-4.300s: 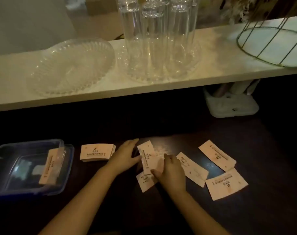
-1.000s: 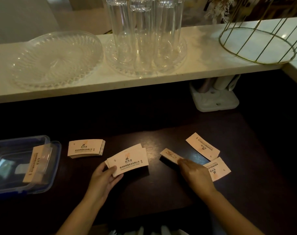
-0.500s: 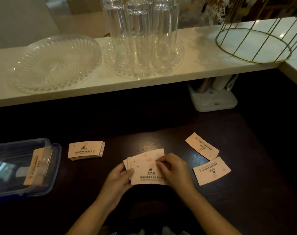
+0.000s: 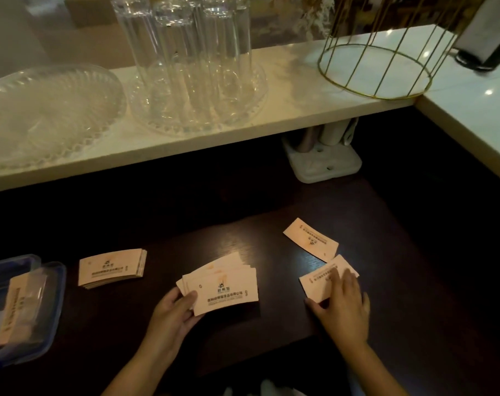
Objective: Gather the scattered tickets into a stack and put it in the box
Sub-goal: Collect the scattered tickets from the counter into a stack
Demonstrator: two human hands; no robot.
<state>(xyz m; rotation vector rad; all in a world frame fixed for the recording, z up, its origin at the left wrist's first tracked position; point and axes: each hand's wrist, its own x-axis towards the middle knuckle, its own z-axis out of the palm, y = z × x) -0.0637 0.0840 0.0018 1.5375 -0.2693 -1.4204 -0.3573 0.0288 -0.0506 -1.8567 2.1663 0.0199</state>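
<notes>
My left hand grips a fanned bunch of pale orange tickets just above the dark table. My right hand lies flat on a loose ticket to the right, fingers spread over it, thumb at its near edge. Another loose ticket lies beyond it. A neat ticket stack rests on the table left of my hands. The clear blue-rimmed box sits at the far left with a ticket stack inside.
A white shelf overhangs the back of the table, carrying a glass plate, upturned glasses on a glass dish and a gold wire basket. A white holder stands beneath the shelf.
My right hand left the bunch held in my left hand and moved right onto the nearer loose ticket. The bunch stays in my left hand, now one ticket thicker than a second ago.
</notes>
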